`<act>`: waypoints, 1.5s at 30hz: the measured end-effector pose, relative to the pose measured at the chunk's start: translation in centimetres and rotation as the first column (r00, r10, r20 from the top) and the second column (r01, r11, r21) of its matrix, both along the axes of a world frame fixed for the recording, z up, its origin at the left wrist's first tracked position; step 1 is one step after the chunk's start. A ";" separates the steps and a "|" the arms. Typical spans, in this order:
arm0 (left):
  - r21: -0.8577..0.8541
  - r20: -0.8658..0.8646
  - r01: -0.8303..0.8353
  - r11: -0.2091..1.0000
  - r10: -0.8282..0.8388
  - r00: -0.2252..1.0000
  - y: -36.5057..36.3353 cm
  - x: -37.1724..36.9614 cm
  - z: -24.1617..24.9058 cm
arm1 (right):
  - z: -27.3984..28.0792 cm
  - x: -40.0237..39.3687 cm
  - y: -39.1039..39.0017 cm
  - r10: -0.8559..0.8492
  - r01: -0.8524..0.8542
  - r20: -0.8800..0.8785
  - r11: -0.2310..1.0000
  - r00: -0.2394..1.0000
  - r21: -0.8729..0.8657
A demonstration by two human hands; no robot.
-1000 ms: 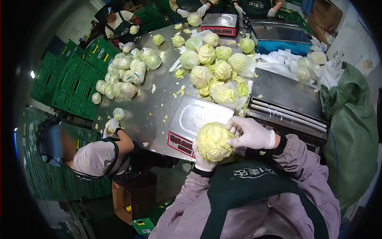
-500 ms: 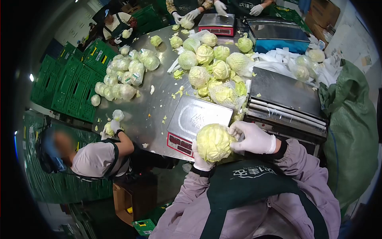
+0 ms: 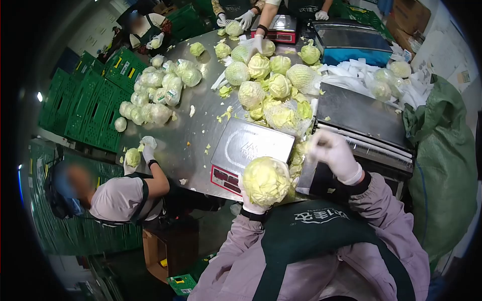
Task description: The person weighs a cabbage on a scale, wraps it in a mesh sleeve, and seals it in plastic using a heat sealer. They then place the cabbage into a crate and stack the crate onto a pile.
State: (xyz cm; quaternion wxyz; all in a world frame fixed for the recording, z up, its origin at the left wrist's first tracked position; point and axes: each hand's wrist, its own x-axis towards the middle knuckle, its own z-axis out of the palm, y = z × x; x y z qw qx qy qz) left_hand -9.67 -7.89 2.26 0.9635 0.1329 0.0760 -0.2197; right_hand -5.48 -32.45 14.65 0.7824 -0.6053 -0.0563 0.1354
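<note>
The left hand, in a white glove [image 3: 250, 201], grasps a round, pale green leafy cabbage [image 3: 266, 181] at the near edge of a red electronic scale with a silver metal pan [image 3: 253, 143]. The right hand, also white-gloved [image 3: 334, 154], is raised to the right of the scale, apart from the cabbage, its fingers partly curled and too blurred to tell whether they pinch anything. Beyond the scale lies a heap of pale green cabbages, some in white netting [image 3: 273, 88], and to its right stands a black metal machine with rollers [image 3: 364, 115].
</note>
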 end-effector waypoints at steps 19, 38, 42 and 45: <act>0.399 0.228 -0.024 0.917 -0.073 0.971 0.7 0.4 3.3 | 0.4 -3.7 4.2 0.260 -0.231 0.057 0.926 0.964 -0.299; 0.428 0.283 0.013 0.904 -0.147 0.948 2.3 1.3 3.2 | -0.7 -3.2 4.1 0.113 -0.010 0.285 0.941 0.952 -0.339; 0.524 0.282 0.052 0.850 -0.230 0.932 2.4 1.4 3.4 | -0.9 -2.1 3.3 0.226 -0.243 -0.128 0.961 0.966 -0.136; 0.509 0.293 0.020 0.861 -0.194 0.936 2.3 1.5 3.0 | -1.1 -2.1 2.4 0.240 -0.259 -0.101 0.933 0.965 -0.249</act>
